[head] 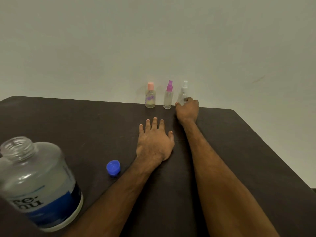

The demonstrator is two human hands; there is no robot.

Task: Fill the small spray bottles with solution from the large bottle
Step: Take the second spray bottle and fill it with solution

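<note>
1. The large bottle [35,182] stands uncapped at about 8 o'clock on the dark table [85,120], close to the near edge. It has a blue and white label.
2. Its blue cap [113,167] lies open side up on the table, at 3 o'clock from the bottle's neck and just beside the left forearm.
3. Three small bottles line the far edge at 12 o'clock, against the pale wall [153,40]: a pink-capped bottle [150,97], a purple-topped spray bottle [168,97] and a white-topped spray bottle [183,93].
4. The left hand [154,142] lies flat on the table at the centre, fingers straight and spread, holding nothing.
5. The right hand [187,109] reaches to 1 o'clock, its fingers curled round the base of the white-topped spray bottle (which leans to the right, not upright).
6. The other two small bottles stand upright, untouched.
</note>
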